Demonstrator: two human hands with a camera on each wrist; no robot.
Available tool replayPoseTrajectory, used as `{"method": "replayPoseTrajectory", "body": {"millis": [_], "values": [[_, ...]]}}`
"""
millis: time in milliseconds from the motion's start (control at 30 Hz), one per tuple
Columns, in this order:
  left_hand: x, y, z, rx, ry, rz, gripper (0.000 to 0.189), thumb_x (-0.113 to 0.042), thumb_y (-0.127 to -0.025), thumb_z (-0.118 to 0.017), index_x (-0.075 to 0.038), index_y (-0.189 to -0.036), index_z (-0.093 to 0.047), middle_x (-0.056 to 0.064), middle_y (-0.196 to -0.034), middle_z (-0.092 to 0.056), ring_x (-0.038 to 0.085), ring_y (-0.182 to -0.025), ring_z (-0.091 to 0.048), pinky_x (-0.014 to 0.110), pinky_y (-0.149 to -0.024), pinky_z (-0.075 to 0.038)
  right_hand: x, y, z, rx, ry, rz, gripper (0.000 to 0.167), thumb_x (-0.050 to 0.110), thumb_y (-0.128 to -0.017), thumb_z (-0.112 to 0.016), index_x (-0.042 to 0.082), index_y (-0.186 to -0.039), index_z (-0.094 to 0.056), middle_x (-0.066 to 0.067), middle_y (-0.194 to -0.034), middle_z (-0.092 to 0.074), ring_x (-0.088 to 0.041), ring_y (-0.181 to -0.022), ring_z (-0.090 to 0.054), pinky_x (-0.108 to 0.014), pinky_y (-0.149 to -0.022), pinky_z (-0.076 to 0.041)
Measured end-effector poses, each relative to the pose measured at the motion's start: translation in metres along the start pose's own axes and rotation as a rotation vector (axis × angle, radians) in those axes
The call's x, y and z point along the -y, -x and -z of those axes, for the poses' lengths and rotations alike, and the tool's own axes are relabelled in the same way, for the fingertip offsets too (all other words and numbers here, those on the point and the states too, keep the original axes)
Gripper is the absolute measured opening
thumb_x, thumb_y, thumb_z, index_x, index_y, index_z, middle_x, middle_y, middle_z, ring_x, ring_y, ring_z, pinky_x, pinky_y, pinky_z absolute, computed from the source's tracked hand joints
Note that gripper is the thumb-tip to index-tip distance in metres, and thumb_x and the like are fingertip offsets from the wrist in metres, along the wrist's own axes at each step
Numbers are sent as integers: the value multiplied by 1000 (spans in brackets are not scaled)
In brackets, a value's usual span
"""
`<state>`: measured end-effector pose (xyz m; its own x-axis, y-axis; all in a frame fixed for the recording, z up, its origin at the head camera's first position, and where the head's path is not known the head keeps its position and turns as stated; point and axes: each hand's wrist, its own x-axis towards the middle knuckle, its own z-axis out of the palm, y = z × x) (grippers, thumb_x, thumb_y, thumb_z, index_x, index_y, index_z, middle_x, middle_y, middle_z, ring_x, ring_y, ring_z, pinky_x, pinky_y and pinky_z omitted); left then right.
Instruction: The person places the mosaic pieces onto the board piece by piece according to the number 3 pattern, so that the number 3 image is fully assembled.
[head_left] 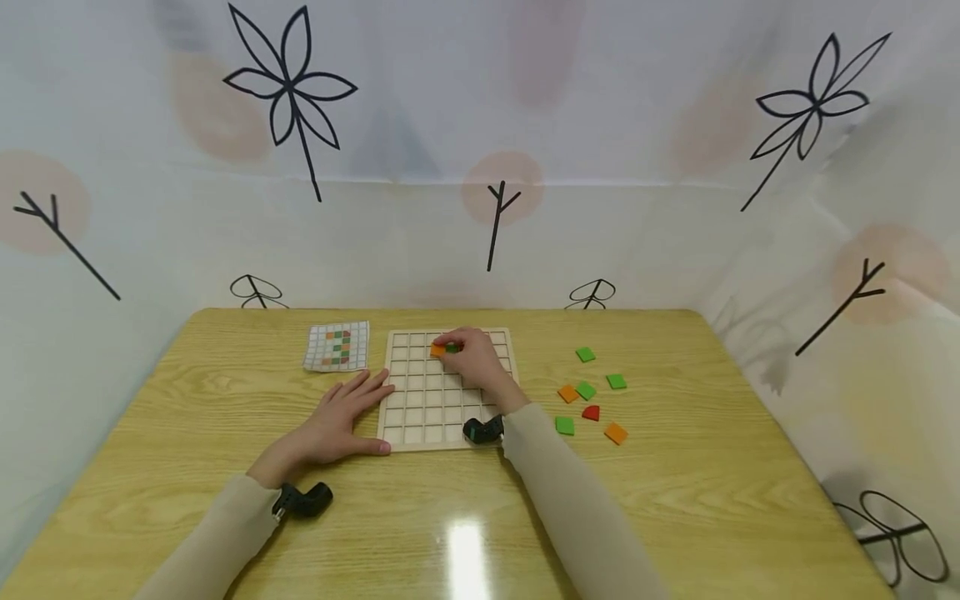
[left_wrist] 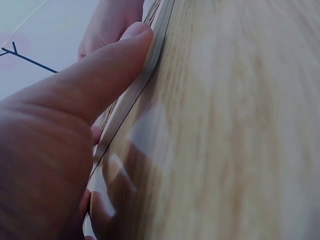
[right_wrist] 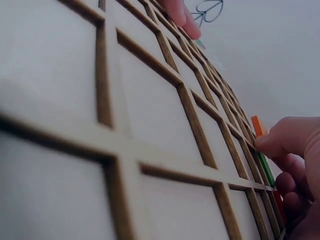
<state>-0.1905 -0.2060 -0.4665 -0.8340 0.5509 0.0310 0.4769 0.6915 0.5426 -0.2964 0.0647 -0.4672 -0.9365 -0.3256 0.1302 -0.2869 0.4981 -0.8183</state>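
A pale wooden grid board (head_left: pixel 415 399) lies on the table, divided into square cells. Over its far rows, my right hand (head_left: pixel 474 360) pinches an orange square tile (head_left: pixel 437 351) between thumb and fingers. A green tile (right_wrist: pixel 265 169) sits right beside the orange one, and a red piece (right_wrist: pixel 278 201) shows past it in the right wrist view, partly behind the fingers. My left hand (head_left: pixel 341 423) rests at the board's left side with fingers spread. Its fingertips touch the left edge, and the thumb (left_wrist: pixel 117 57) lies against the near corner.
Right of the board are several loose green tiles (head_left: pixel 617 382), orange tiles (head_left: pixel 616 433) and a red quarter-round piece (head_left: pixel 591 412). A paper card (head_left: pixel 315 353) with a coloured grid pattern lies at the back left. Patterned cloth (head_left: pixel 420 242) hangs behind the wooden table (head_left: pixel 360 542).
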Motion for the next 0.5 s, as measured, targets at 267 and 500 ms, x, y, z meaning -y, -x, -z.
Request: {"method": "replayPoseTrajectory", "body": {"millis": [267, 500], "values": [[1, 0, 0, -3, -8, 0, 93, -59, -81, -75, -16, -155, -38, 5, -165, -19, 35, -151, -8, 64, -115, -1, 1, 1, -3, -19, 18, 23, 20, 9, -92, -71, 12, -111, -77, -7, -120, -65, -28, -112, -57, -39, -92, -50], [1, 0, -1, -8, -8, -5, 93, -60, -81, -74, -16, -155, -38, 4, -165, -19, 35, -151, -8, 64, -114, -1, 3, 4, -2, -23, 31, 50, 19, 8, -93, -70, 10, -111, -77, -10, -123, -64, -33, -117, -53, -44, -97, -47]]}}
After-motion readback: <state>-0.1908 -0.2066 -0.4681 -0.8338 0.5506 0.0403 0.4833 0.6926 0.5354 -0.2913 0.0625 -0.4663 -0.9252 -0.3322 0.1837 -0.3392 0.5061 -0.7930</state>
